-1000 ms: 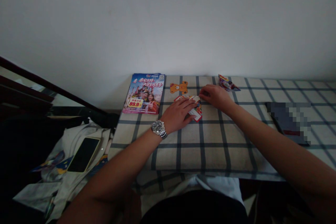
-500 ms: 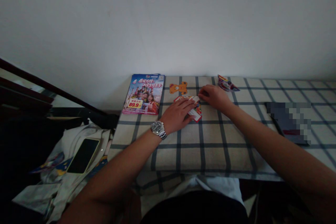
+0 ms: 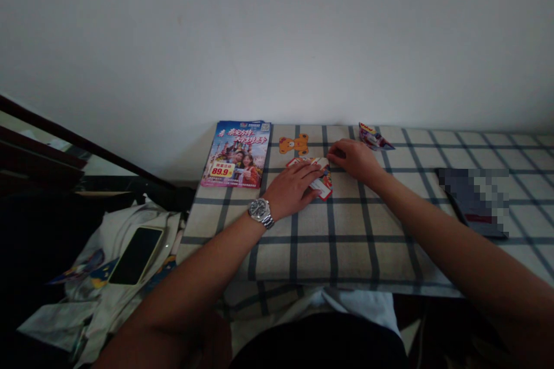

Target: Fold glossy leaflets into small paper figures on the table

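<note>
A folded piece of colourful printed paper [image 3: 325,186], white with red edges, lies on the checked tablecloth [image 3: 311,242]. Flat across it rests my left hand [image 3: 295,187], fingers stretched out, pressing it down; a silver watch [image 3: 261,211] is on that wrist. My right hand [image 3: 351,157] is closed in a pinch at the paper's upper right corner, with the fingertips partly hidden. Just behind the paper is a brown bear cutout [image 3: 294,144]. Beyond my right hand sits another folded colourful paper piece [image 3: 374,137], standing up from the cloth.
A stack of printed flyers [image 3: 237,155] lies at the table's left end, near the wall [image 3: 277,40]. On the right is a dark flat object [image 3: 470,202], partly blurred out. Left of the table, a phone [image 3: 136,255] rests on a pale cloth pile.
Both hands hold nearly the same position on the folded paper. The view has shifted very slightly.
</note>
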The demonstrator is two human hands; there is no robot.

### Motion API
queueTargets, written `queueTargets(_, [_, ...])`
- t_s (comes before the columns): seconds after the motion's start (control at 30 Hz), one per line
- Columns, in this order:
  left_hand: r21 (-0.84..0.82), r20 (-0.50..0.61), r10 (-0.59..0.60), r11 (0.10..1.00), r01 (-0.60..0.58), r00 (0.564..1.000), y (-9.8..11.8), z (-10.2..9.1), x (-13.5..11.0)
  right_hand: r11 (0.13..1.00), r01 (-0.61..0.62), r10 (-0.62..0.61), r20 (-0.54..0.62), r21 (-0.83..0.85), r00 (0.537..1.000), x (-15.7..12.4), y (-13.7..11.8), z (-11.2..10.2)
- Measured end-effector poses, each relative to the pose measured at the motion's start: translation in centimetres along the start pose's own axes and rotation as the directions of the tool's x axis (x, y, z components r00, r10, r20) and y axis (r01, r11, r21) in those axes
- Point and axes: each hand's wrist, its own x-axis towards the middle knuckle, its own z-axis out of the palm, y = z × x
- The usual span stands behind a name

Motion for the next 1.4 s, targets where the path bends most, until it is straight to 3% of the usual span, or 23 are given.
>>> queueTargets(0.73, [-0.009, 0.007, -0.002, 1.000, 0.002, 1.000, 0.1, -0.2, 0.0, 0.997, 0.076, -0.078, 0.082, 0.025, 0.994, -0.4, 0.4, -0.5])
queueTargets(1.1, [-0.033, 0.019, -0.008, 0.999, 0.008, 1.000, 0.1, -0.2, 0.2, 0.979, 0.199, -0.202, 0.114, 0.037, 0.973, -1.4, 0.5, -0.6])
queueTargets(1.4, [-0.029, 0.020, -0.002, 1.000, 0.003, 1.000, 0.0, -0.1, 0.1, 0.973, 0.229, -0.230, 0.094, 0.029, 0.969, -3.1, 0.3, -0.5])
